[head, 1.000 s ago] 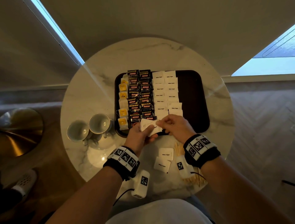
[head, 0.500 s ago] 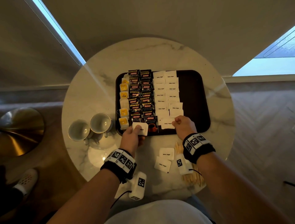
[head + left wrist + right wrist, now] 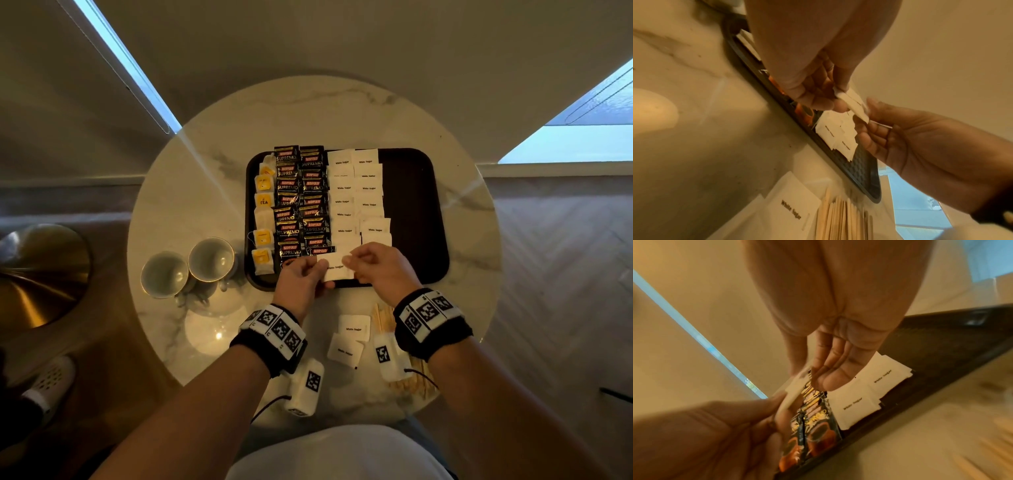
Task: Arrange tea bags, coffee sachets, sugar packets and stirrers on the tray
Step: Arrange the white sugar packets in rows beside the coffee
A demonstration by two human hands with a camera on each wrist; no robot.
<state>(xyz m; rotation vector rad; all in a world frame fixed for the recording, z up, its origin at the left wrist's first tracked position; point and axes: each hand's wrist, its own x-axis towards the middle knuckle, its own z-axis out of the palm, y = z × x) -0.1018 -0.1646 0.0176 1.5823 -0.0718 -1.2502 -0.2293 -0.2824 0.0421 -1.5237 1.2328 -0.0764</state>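
Head view: left hand (image 3: 301, 279) pinches sugar packet (image 3: 337, 270) above near edge of tray (image 3: 418, 219); right hand (image 3: 378, 265) takes its other end, fingers curled. Tea bags (image 3: 263, 219), coffee sachets (image 3: 301, 205), sugar rows: placed. Two packets (image 3: 349, 339), stirrers (image 3: 407, 377): on table (image 3: 191, 192). Step: sugar. Next, likely: lay packet at row end.

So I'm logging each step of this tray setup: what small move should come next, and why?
Probably the right hand takes one sugar packet from the left hand and lays it at the near end of the sugar rows on the tray; both hands already pinch the packets there.
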